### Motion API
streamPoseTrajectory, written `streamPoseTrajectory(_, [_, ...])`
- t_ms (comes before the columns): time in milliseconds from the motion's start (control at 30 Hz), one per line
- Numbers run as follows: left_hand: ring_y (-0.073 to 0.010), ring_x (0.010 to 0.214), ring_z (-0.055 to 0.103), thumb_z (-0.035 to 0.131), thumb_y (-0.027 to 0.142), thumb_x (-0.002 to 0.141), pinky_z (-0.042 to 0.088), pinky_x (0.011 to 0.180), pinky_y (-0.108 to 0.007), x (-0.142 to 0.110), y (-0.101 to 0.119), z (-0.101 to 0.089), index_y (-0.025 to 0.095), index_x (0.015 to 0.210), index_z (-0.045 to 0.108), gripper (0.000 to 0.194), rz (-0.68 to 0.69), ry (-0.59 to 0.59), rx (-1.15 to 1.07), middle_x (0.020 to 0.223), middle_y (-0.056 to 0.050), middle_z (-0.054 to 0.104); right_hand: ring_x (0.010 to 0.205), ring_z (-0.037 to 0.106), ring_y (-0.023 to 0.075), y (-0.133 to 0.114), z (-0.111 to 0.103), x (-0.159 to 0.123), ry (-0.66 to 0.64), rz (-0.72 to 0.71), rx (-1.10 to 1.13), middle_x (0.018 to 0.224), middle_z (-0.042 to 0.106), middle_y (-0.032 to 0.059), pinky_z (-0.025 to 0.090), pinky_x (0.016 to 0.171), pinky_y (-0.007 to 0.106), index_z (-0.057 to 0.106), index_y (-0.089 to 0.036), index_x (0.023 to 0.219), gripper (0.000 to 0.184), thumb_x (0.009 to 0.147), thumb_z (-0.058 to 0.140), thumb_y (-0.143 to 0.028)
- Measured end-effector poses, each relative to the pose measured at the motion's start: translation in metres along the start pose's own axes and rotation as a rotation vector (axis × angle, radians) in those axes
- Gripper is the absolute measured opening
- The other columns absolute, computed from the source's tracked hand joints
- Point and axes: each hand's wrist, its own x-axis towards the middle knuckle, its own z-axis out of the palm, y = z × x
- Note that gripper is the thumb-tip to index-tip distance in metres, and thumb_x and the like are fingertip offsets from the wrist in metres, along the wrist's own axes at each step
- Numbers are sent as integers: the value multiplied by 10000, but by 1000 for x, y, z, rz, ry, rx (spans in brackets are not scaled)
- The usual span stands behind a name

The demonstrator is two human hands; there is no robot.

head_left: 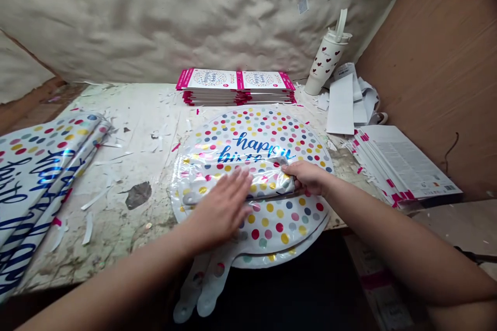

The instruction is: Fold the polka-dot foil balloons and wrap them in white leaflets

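Left hand [229,204] flat, fingers outstretched, atop folded balloon [267,181] — right hand [308,177] pinching its right end. Folded balloon lies across dotted balloons [272,217], blue script reading "happy," second word part-covered, likely "birthday." Behind — stacked cards [237,88] edged pink, tumbler [325,62] printed with hearts.

The bare left hand [223,206] is facing palm down, its fingers stretching forward, slightly blurred; the bare left forearm [128,269] is slanting in from the lower left. The bare right hand [309,177] is pinching thumb against fingers, the bare right forearm [380,232] angling in opposite.
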Motion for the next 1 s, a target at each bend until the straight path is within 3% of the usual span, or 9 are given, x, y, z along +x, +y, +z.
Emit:
streamPoseTrajectory(100, [-289,1356,166,308,527,881,196,1085,-451,-2,29,25,105,1415,231,685,38,-60,30,1467,-152,209,670,632,227,0,5,-13,154,-99,-151,675,632,87,530,678,412,566,-153,846,253,851,503,-399])
streamPoseTrajectory(200, [-290,1362,127,311,544,875,179,1089,-453,-6,27,36,112,1422,207,705,22,-59,41,1475,-151,176,1109,524,302,11,25,-31,377,-663,-658,1141,593,161,405,947,486,529,-145,1130,367,845,514,-375])
streamPoseTrajectory(267, [-291,1362,117,314,545,874,172,1091,-456,-8,22,36,106,1420,212,709,23,-60,35,1474,-156,173,1240,403,305,24,40,-37,401,-1042,-1042,1293,496,173,311,1027,511,480,-110,1232,390,870,467,-256])
streamPoseTrajectory(300, [-290,1363,116,312,542,876,172,1091,-457,-8,20,34,103,1418,216,704,25,-62,29,1473,-157,175,1249,394,308,32,45,-36,389,-1121,-1165,1304,483,187,298,1032,524,479,-85,1241,383,875,430,-188])
streamPoseTrajectory(500, [-270,1360,145,316,519,881,187,1089,-455,-4,24,25,120,1418,219,676,-10,-94,-16,1470,-143,186,1123,529,327,55,37,-32,532,-1059,-1278,1189,556,249,383,973,526,550,-10,1182,395,836,361,-31])
streamPoseTrajectory(733, [-294,1305,307,453,154,819,286,1051,-458,9,34,18,138,1364,365,551,-173,-106,-9,1412,-152,347,1288,347,267,65,43,-83,424,-1544,-1045,1285,529,87,263,1068,519,467,-211,1281,418,872,453,-124])
streamPoseTrajectory(800, [-297,1315,282,473,190,830,290,1046,-472,5,29,17,218,1380,337,567,-99,-99,-79,1437,-113,312,1332,256,259,78,36,-75,510,-1404,-860,1411,373,85,267,1072,506,269,-254,1397,592,857,505,-197])
streamPoseTrajectory(900, [-308,1325,255,503,288,843,282,1047,-482,1,22,18,302,1380,323,567,49,-89,-161,1459,-82,267,1355,159,298,90,23,-51,585,-1083,-656,1477,184,163,303,1045,520,38,-165,1444,853,803,580,-319])
streamPoseTrajectory(1000, [-298,1339,217,483,250,860,256,1056,-496,1,19,21,343,1372,320,546,186,-121,-164,1468,-63,247,1357,167,262,87,22,-34,404,-1190,-767,1456,254,152,266,1066,507,93,-167,1441,746,844,529,-266])
